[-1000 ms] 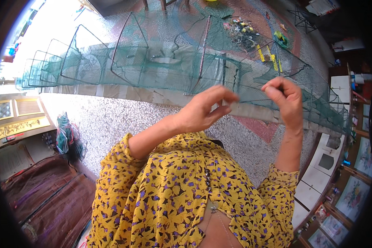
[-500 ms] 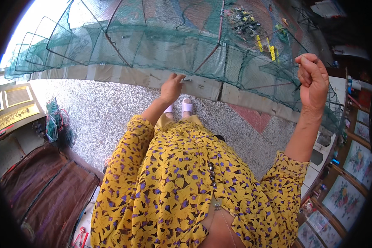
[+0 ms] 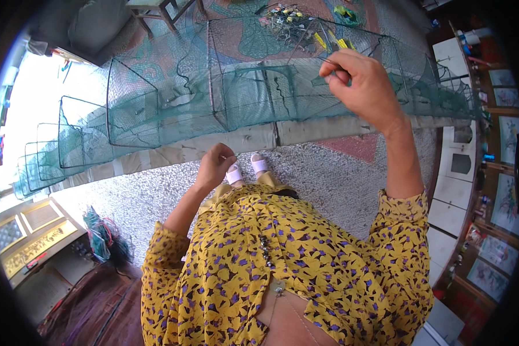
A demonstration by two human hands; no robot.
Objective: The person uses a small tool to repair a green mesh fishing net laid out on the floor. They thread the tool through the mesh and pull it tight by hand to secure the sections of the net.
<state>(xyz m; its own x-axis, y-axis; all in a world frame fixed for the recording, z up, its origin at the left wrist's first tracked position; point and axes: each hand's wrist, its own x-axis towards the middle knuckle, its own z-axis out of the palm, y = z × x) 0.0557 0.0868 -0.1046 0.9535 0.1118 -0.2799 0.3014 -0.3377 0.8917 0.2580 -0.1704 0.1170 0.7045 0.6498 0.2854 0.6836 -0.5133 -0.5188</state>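
bright daylight, left glare, fisheye-bent edges

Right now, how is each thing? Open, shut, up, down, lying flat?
Right hand: raised, fingers pinched on something thin.
Left hand: lowered, curled into a loose fist.
Green net trap: stretched out long across the floor, frames upright.
Wooden stool: standing behind the net.

Rectangular wooden sign board with gold lettering [image 3: 33, 249], lower left; framed colourful pictures [image 3: 508, 203] along right wall.
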